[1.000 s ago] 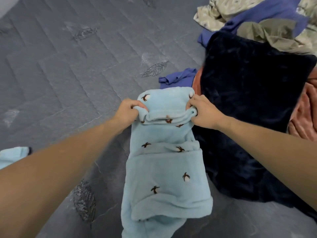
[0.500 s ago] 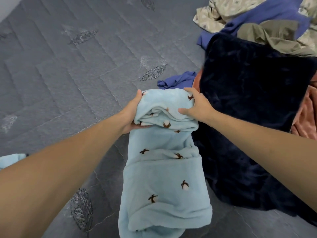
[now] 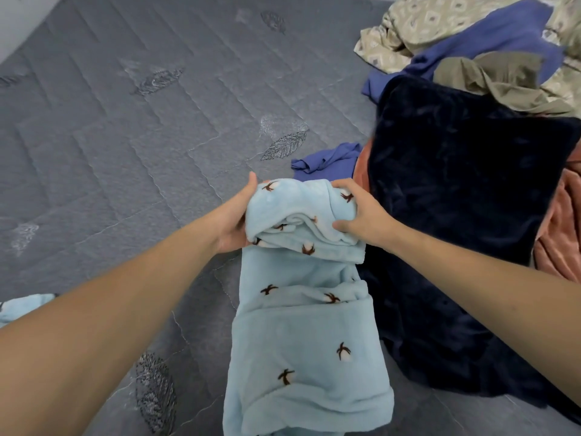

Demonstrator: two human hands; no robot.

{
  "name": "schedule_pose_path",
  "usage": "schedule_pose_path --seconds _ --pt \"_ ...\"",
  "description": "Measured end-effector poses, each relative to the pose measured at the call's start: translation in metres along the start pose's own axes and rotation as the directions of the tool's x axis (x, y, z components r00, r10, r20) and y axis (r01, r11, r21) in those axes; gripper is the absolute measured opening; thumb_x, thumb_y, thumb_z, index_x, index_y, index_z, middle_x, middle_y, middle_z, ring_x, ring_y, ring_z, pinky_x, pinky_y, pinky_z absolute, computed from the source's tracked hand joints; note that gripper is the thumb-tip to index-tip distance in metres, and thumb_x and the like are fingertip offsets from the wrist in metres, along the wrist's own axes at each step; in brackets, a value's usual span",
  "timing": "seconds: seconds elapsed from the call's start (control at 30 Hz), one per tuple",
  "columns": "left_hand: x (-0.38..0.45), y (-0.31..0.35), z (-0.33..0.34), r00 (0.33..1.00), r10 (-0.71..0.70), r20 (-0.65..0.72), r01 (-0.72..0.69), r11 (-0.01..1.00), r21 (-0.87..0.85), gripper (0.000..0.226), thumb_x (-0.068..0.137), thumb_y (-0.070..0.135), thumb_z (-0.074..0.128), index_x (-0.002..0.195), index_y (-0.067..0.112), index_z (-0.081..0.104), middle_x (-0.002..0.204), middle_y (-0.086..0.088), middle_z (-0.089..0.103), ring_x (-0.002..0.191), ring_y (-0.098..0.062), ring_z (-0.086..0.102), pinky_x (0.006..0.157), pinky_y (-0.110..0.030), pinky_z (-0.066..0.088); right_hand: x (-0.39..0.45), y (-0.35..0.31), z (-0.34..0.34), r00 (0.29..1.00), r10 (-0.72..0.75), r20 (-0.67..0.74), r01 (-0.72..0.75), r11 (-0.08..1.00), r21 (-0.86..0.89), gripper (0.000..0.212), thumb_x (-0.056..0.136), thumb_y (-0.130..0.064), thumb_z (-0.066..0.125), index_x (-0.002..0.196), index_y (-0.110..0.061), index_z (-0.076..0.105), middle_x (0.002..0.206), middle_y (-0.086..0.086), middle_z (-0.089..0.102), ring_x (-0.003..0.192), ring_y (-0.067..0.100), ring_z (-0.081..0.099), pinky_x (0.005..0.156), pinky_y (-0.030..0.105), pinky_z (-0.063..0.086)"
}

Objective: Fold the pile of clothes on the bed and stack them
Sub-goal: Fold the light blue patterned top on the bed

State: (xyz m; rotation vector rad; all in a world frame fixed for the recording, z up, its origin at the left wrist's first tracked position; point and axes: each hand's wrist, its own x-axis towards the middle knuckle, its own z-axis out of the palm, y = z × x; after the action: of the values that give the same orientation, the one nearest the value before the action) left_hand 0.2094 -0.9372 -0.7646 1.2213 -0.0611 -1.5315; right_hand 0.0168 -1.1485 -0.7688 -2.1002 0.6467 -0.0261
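On a grey quilted bed [image 3: 132, 127] stitched with leaf motifs, we see two bare hands working the far end of a light blue fleece garment [image 3: 301, 341] patterned with small brown-and-white sprigs. The left hand [image 3: 235, 221] cups the garment's rolled top from its left side, thumb raised along the far edge and palm against the cloth, and so grasps the fabric. The right hand [image 3: 358, 215] clamps the same bundle from its right side, fingers curled over the top and thumb tucked beneath the fold. The lower part of the garment lies flat on the bed, running toward the camera between the two forearms, with a cross fold showing midway. Just beside it on the right sprawls a dark navy plush piece [image 3: 465, 215], its edge touching the blue fleece. A salmon-pink cloth [image 3: 559, 247] shows at the right margin beneath the navy piece, and a purple-blue garment [image 3: 327, 157] pokes out just beyond the hands. Farther back lies the unfolded pile: a beige patterned fabric [image 3: 424, 23], a larger purple-blue piece [image 3: 490, 36] and an olive cloth [image 3: 490, 73]. Another bit of light blue fabric [image 3: 22, 305] peeks out at the left edge.
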Motion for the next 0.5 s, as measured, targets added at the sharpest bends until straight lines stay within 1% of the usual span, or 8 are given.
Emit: schedule_pose_path --seconds 0.03,0.1,0.13,0.23,0.33,0.43,0.47,0.5 --pt "0.002 0.000 0.005 0.997 0.042 -0.060 -0.040 0.999 0.037 0.060 0.100 0.071 0.042 0.142 0.032 0.061 0.138 -0.006 0.069 0.126 -0.026 0.067 0.098 -0.047 0.058 -0.002 0.000 0.001 1.000 0.004 0.015 -0.004 1.000 0.013 0.072 0.077 -0.002 0.083 0.136 -0.029 0.052 0.126 -0.005 0.058 0.115 0.015 0.057 0.101 0.033 0.047" --pt "0.007 -0.005 0.007 0.972 0.145 -0.186 -0.128 0.987 0.098 0.040 0.102 0.049 0.061 0.138 0.032 0.062 0.134 -0.003 0.071 0.120 -0.022 0.070 0.090 -0.041 0.061 -0.005 -0.001 0.002 0.999 0.017 0.036 -0.018 0.998 0.053 0.075 0.078 0.002 0.082 0.141 -0.025 0.052 0.135 -0.004 0.056 0.122 0.017 0.055 0.105 0.031 0.046" --pt "0.008 -0.009 0.006 0.955 0.193 -0.226 -0.169 0.978 0.118 0.038 0.099 0.037 0.070 0.136 0.030 0.064 0.130 -0.004 0.073 0.117 -0.021 0.072 0.086 -0.038 0.062 -0.007 -0.001 0.003 0.999 0.022 0.034 -0.024 0.997 0.070 0.075 0.078 0.004 0.081 0.142 -0.023 0.053 0.136 -0.006 0.056 0.122 0.015 0.055 0.105 0.029 0.046" --pt "0.004 -0.018 -0.001 0.904 0.288 -0.316 -0.247 0.955 0.165 0.048 0.085 0.006 0.084 0.128 0.025 0.071 0.118 -0.004 0.078 0.101 -0.020 0.077 0.074 -0.033 0.063 -0.014 0.001 0.003 0.995 0.101 0.000 -0.100 0.986 0.135 0.071 0.079 0.006 0.079 0.140 -0.022 0.058 0.131 -0.012 0.058 0.117 0.009 0.056 0.104 0.029 0.050" --pt "-0.001 -0.023 -0.007 0.868 0.362 -0.339 -0.289 0.925 0.248 0.053 0.079 -0.006 0.085 0.120 0.025 0.076 0.114 -0.002 0.079 0.098 -0.018 0.077 0.072 -0.029 0.063 -0.017 0.005 0.004 0.987 0.156 -0.039 -0.148 0.975 0.168 0.068 0.080 0.003 0.080 0.140 -0.023 0.059 0.133 -0.006 0.060 0.120 0.012 0.057 0.105 0.032 0.050" --pt "0.001 -0.024 -0.014 0.812 0.473 -0.341 -0.282 0.830 0.481 0.051 0.078 -0.007 0.085 0.118 0.023 0.074 0.113 0.000 0.075 0.103 -0.022 0.074 0.075 -0.024 0.061 -0.016 0.011 0.015 0.983 0.161 -0.085 -0.162 0.987 -0.002 0.069 0.083 -0.004 0.082 0.145 -0.019 0.055 0.132 0.001 0.052 0.125 0.020 0.053 0.107 0.028 0.040" --pt "0.002 -0.023 -0.017 0.788 0.513 -0.342 -0.227 0.757 0.612 0.050 0.079 -0.004 0.086 0.120 0.021 0.073 0.112 -0.002 0.073 0.103 -0.025 0.071 0.080 -0.028 0.060 -0.016 0.012 0.019 0.985 0.150 -0.086 -0.158 0.984 -0.087 0.069 0.084 -0.008 0.082 0.146 -0.018 0.053 0.130 0.002 0.047 0.124 0.022 0.051 0.106 0.028 0.040" --pt "0.002 -0.022 -0.018 0.767 0.549 -0.333 -0.118 0.630 0.768 0.050 0.081 0.002 0.086 0.125 0.021 0.070 0.113 -0.004 0.069 0.106 -0.028 0.066 0.086 -0.034 0.058 -0.017 0.011 0.023 0.989 0.115 -0.092 -0.133 0.967 -0.217 0.070 0.084 -0.013 0.082 0.146 -0.018 0.051 0.131 0.003 0.042 0.123 0.025 0.049 0.105 0.032 0.042"
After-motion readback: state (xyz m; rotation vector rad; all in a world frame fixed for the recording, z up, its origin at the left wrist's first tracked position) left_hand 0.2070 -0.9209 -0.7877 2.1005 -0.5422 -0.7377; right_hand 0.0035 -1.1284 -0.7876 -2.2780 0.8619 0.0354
